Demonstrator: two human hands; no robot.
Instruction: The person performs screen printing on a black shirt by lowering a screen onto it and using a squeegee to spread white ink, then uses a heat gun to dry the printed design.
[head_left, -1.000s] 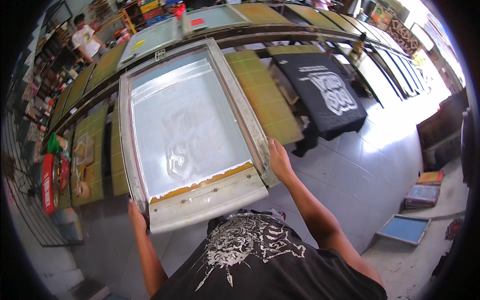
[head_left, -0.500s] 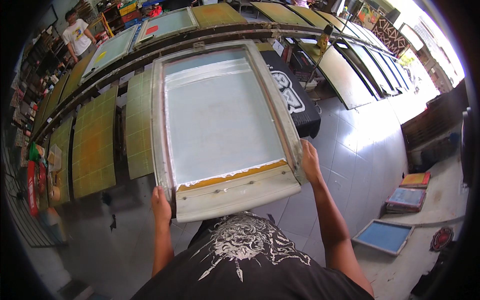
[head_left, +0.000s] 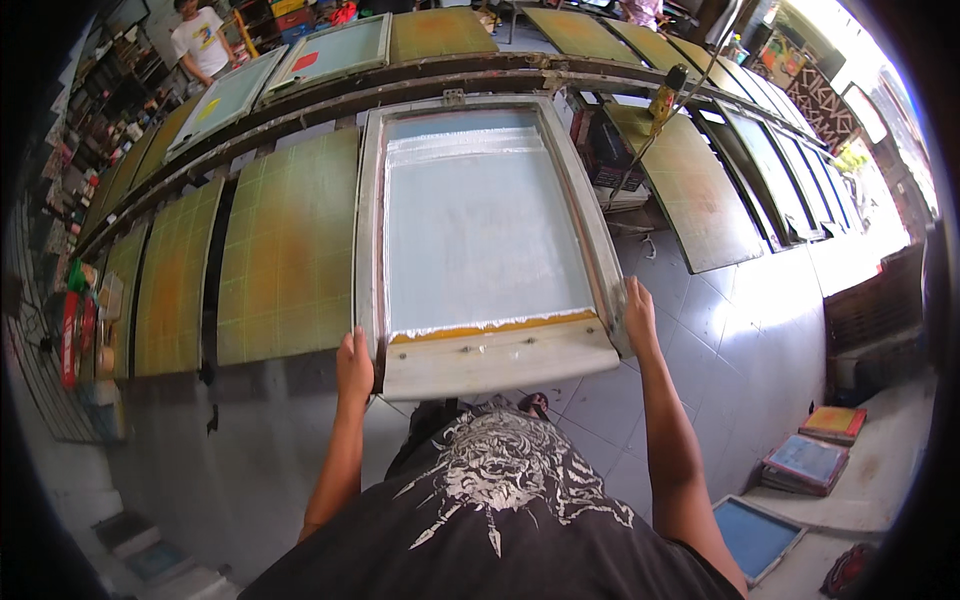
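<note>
A large screen printing frame (head_left: 485, 230) with pale blue mesh lies in front of me, its far end at the metal rail. Across its near end rests a wide whitish squeegee (head_left: 500, 362) with an amber blade edge; white ink lines that blade. Another white ink band crosses the mesh near the far end. My left hand (head_left: 354, 368) is closed on the frame's near left edge. My right hand (head_left: 640, 308) grips the near right edge, its fingers partly hidden. What lies beneath the frame is hidden.
Yellow-green printing boards (head_left: 280, 250) line the left, and more boards (head_left: 690, 190) stand at the right. A metal rail (head_left: 300, 112) runs behind. A bottle (head_left: 662, 100) hangs right of the frame. Another person (head_left: 200, 42) stands far left. Small screens (head_left: 760, 540) lie lower right.
Both hands and the frame have shifted right and slightly up in the view. The black printed cloth beside the frame no longer shows. More of the left board is visible.
</note>
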